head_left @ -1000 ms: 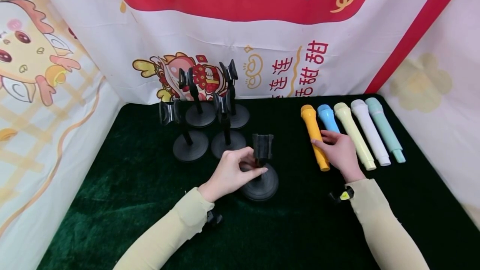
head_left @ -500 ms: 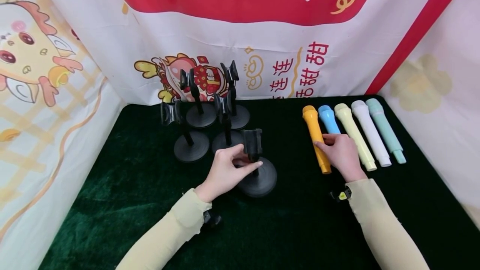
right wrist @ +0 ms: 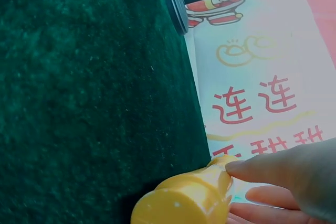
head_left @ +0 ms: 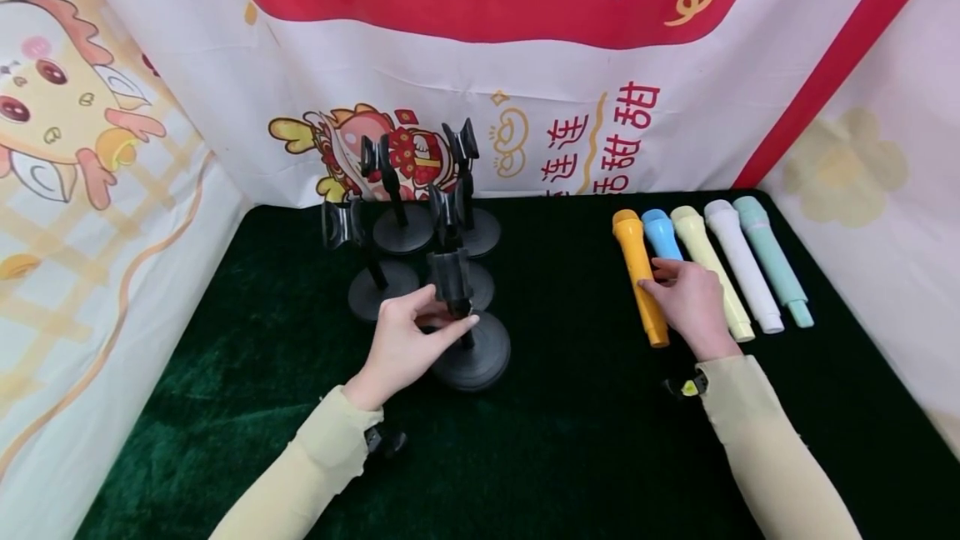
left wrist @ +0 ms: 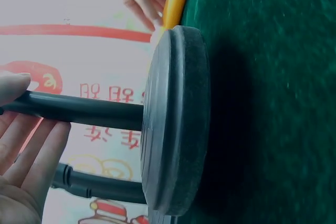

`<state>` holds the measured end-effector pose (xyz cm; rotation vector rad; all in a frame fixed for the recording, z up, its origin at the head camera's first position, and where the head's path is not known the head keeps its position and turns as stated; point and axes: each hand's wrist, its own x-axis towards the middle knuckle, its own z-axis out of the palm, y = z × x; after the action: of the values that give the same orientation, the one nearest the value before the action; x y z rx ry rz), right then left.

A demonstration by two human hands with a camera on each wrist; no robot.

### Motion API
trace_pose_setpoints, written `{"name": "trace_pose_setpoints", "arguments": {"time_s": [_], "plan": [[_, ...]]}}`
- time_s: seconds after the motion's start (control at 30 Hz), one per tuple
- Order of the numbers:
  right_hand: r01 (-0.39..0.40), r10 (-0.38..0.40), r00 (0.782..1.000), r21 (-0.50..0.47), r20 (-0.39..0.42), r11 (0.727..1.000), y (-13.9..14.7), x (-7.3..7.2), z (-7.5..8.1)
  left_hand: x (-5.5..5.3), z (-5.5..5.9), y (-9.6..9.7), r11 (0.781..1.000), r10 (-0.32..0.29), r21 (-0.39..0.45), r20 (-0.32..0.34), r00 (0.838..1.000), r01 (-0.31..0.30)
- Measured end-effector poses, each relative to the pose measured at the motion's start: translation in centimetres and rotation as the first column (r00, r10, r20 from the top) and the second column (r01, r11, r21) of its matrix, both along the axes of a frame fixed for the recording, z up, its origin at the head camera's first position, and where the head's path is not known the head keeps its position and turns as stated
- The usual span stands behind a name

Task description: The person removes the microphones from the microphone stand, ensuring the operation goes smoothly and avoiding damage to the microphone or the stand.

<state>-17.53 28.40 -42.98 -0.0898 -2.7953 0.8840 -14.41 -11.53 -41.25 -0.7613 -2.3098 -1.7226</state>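
My left hand [head_left: 405, 340] pinches the stem of a black microphone stand [head_left: 476, 361] between thumb and fingers. In the left wrist view its round base [left wrist: 178, 124] hangs a little above the green cloth, with a dark shadow below. Its cradle overlaps the stand behind it in the head view. Over on the right, my right hand [head_left: 693, 307] grips an orange microphone [head_left: 637, 261] by its handle, thumb on the left side. The microphone lies on the cloth, its butt end [right wrist: 173, 205] large in the right wrist view. A blue microphone [head_left: 660, 230] is partly hidden behind that hand.
Several other black stands, including a front-left one [head_left: 375, 290] and a back-right one [head_left: 483, 232], stand upright at the back left. Right of the blue microphone lie pale yellow [head_left: 697, 244], white [head_left: 742, 265] and green [head_left: 772, 257] ones. A printed cloth backdrop [head_left: 525, 73] rises behind.
My left hand has carried the stand leftward, close in front of the other stands. With my right hand on it, the orange microphone has shifted slightly right, nearer the blue one.
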Motion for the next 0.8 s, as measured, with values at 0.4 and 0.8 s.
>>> {"name": "trace_pose_setpoints", "arguments": {"time_s": [0.4,0.8], "plan": [[0.015,-0.016,1.0,-0.018,-0.026,1.0,0.7,0.2,0.1,1.7,2.6,-2.3,0.991,0.122,-0.046,-0.016,0.992,-0.123],[0.01,-0.008,0.999,-0.039,0.042,0.999,0.8,0.4,0.4,1.5,0.9,-6.8,0.951,0.292,-0.078,-0.102,0.951,-0.3]]}}
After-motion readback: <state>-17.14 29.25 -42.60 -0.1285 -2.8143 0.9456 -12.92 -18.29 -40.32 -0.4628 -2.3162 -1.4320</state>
